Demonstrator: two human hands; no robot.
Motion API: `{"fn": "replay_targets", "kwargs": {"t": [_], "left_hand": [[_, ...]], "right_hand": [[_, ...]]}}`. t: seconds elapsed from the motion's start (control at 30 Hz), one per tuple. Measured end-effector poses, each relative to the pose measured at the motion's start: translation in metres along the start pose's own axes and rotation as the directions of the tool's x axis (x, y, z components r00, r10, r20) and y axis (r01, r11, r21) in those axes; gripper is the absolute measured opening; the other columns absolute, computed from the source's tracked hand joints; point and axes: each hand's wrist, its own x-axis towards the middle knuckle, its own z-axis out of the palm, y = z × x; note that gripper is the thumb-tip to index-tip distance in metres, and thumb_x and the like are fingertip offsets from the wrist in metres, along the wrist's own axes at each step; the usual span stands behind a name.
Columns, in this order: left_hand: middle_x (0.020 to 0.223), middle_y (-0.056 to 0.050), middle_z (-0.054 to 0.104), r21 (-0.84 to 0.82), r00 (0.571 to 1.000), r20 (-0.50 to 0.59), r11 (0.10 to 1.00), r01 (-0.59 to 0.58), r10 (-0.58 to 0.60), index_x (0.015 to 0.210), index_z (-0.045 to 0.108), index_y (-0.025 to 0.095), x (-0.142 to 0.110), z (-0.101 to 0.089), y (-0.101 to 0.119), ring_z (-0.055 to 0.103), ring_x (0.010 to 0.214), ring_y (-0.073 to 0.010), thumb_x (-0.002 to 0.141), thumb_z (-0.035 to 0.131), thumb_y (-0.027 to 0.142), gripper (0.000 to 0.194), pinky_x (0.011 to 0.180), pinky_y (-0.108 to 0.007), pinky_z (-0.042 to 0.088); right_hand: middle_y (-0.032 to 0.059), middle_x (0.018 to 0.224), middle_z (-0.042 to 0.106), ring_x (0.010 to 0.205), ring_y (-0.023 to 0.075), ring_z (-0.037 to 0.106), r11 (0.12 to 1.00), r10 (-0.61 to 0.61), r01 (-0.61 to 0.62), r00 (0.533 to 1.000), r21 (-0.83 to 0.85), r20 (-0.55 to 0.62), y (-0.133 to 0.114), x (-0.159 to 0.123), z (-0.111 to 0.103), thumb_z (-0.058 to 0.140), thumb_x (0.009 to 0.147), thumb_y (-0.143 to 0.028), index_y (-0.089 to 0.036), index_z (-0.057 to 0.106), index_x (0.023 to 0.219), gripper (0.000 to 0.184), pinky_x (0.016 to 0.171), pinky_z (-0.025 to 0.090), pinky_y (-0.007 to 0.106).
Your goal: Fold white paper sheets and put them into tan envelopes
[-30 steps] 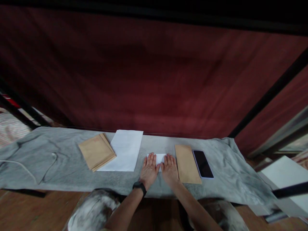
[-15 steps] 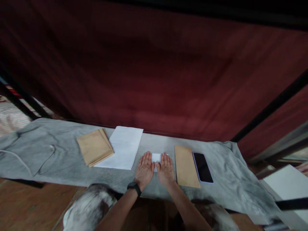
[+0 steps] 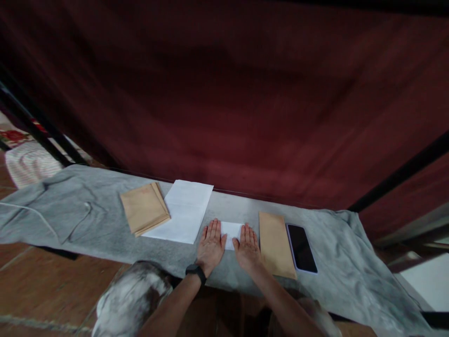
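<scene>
A small folded piece of white paper point(image 3: 231, 229) lies on the grey cloth in front of me. My left hand point(image 3: 211, 244) presses flat on its left edge, fingers stretched out, a dark watch on the wrist. Flat across the paper's right edge rests my right hand point(image 3: 247, 247), also with straight fingers. The middle of the paper shows between the two hands; its sides are hidden under them. Just right of my right hand is a brown envelope point(image 3: 277, 245).
Larger white sheets point(image 3: 189, 206) lie to the left, partly beneath a stack of brown envelopes point(image 3: 143, 208). A phone point(image 3: 301, 248) is beside the right envelope. Grey cloth point(image 3: 101, 234) covers the bench, with a white cable point(image 3: 38, 215) at far left. A dark red curtain point(image 3: 224, 117) hangs behind.
My right hand has slid rightward, away from the left hand, so more of the white paper shows between them. The camera view has shifted slightly.
</scene>
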Motion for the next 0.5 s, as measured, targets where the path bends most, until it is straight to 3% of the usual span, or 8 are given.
{"fn": "replay_targets", "kwargs": {"t": [0.1,0.27,0.5], "left_hand": [[0.157,-0.015,0.034,0.0,1.0,0.007,1.0,-0.006,0.006,0.15,0.035,0.005,0.0,-0.001,0.0,0.026,0.149,-0.0248,0.1,0.028,0.037,0.06,0.122,-0.044,0.019],[0.159,-0.016,0.031,-0.012,1.0,0.011,1.0,-0.014,0.014,0.15,0.035,0.005,0.0,0.0,-0.002,0.025,0.149,-0.0256,0.1,0.029,0.037,0.06,0.121,-0.045,0.02],[0.157,-0.017,0.036,-0.082,0.999,-0.027,0.997,0.018,-0.02,0.148,0.038,0.005,-0.003,0.0,-0.007,0.03,0.147,-0.0266,0.099,0.032,0.036,0.059,0.121,-0.043,0.023]], "right_hand": [[0.023,0.156,0.031,0.147,0.0306,0.028,0.999,0.014,-0.014,1.0,0.031,-0.014,-0.005,0.001,-0.003,0.027,0.102,-0.037,0.002,0.035,0.149,0.061,0.119,0.02,0.049],[0.0162,0.16,0.024,0.149,0.0274,0.023,0.993,-0.093,0.096,0.995,0.072,-0.043,-0.009,-0.005,0.004,0.027,0.103,-0.043,-0.007,0.032,0.152,0.061,0.119,0.021,0.047],[0.0227,0.159,0.021,0.148,0.032,0.024,0.999,-0.03,0.032,0.998,0.033,-0.055,-0.004,-0.012,0.006,0.029,0.101,-0.05,0.001,0.029,0.151,0.071,0.119,0.022,0.049]]}}
